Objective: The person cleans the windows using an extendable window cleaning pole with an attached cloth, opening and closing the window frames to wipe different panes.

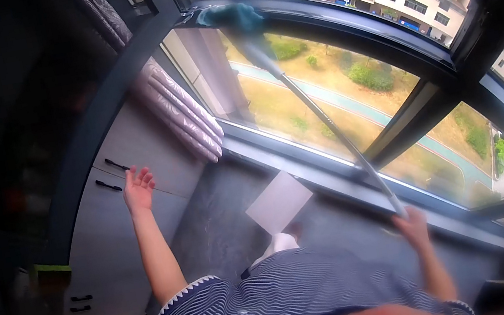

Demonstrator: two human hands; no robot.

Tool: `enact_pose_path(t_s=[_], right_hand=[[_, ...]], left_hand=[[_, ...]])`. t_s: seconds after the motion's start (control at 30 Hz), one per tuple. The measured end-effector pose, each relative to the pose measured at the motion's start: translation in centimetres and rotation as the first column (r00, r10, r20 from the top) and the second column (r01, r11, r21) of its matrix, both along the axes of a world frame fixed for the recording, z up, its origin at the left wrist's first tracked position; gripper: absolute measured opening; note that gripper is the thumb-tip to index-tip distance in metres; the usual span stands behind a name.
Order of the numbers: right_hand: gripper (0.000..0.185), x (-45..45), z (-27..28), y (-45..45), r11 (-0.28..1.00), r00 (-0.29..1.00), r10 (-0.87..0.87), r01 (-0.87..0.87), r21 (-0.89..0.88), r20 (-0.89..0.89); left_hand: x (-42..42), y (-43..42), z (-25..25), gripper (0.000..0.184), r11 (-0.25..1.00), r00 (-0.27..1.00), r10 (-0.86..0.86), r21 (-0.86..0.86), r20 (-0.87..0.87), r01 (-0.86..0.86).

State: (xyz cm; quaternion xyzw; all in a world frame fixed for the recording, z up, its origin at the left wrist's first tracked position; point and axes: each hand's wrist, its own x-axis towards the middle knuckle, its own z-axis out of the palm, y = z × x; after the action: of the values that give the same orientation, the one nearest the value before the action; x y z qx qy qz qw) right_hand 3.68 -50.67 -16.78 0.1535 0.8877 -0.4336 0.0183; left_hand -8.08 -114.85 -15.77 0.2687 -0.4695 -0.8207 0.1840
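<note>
A long metal pole [332, 126] slants from the lower right up to a blue-green cloth head [232, 18], which touches the dark window frame at the top. Wrapped round the pole's lower end is my right hand [412, 224]. My left hand [139, 187] is raised at the left with its fingers apart and nothing in it, near the black handles [116, 164] of a pale cabinet [127, 136]. Behind the pole is the glass pane [315, 92], with grass and a path showing through it.
A patterned curtain [179, 106] hangs left of the window. On the grey floor [205, 199] lies a pale square panel [279, 202] near my feet. The window sill [337, 183] runs diagonally to the lower right. A shelf edge with items is at the lower left.
</note>
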Motion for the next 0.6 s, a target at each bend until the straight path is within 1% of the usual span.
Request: enact_pose_path(t_s=[0.03, 0.07, 0.13, 0.17, 0.27, 0.3, 0.4, 0.5, 0.57, 0.6], right_hand=[[0.016, 0.2, -0.1, 0.9, 1.0, 1.0, 0.018, -0.018, 0.02, -0.001], [0.016, 0.6, -0.2, 1.8, 1.0, 1.0, 0.023, -0.023, 0.011, -0.016], [0.015, 1.5, -0.4, 3.4, 0.999, 0.998, 0.036, -0.036, -0.008, -0.051], [0.013, 1.9, 0.0, 3.5, 1.0, 0.998, 0.022, -0.023, -0.011, -0.053], [0.012, 2.7, -1.0, 4.4, 0.994, 0.983, 0.112, -0.11, 0.024, -0.147], [0.011, 2.8, -0.6, 4.1, 0.993, 0.983, 0.119, -0.121, -0.009, -0.139], [0.011, 3.1, 0.0, 2.9, 0.986, 0.969, 0.136, -0.153, -0.069, -0.207], [0.011, 2.0, 0.2, 2.5, 0.945, 0.915, 0.285, -0.318, -0.075, -0.284], [0.011, 1.5, 1.7, 1.6, 0.878, 0.948, 0.276, -0.316, -0.359, -0.159], [0.012, 1.0, 2.8, 0.6, 0.816, 0.952, 0.288, -0.3, -0.494, -0.103]], left_hand=[[3.7, -2.9, 0.0, 0.034, 0.994, 0.993, 0.103, 0.036, -0.056, -0.101], [7.6, -4.9, 0.4, 0.034, 0.984, 0.978, 0.173, 0.063, -0.12, -0.166], [14.2, -6.7, 1.6, 0.036, 0.937, 0.928, 0.35, 0.054, -0.126, -0.346], [16.9, -6.8, 2.3, 0.038, 0.92, 0.911, 0.391, 0.035, -0.131, -0.39], [23.4, -7.1, 6.0, 0.043, 0.858, 0.848, 0.505, -0.011, -0.162, -0.513], [24.8, -6.9, 7.4, 0.045, 0.833, 0.822, 0.543, -0.018, -0.17, -0.554], [27.6, -6.6, 12.1, 0.048, 0.772, 0.771, 0.609, -0.083, -0.187, -0.63], [27.8, -6.8, 12.6, 0.048, 0.808, 0.825, 0.533, -0.177, -0.187, -0.562], [27.1, -5.8, 11.6, 0.047, 0.825, 0.841, 0.519, -0.167, -0.153, -0.54], [26.4, -5.2, 11.2, 0.047, 0.832, 0.847, 0.511, -0.164, -0.145, -0.53]])
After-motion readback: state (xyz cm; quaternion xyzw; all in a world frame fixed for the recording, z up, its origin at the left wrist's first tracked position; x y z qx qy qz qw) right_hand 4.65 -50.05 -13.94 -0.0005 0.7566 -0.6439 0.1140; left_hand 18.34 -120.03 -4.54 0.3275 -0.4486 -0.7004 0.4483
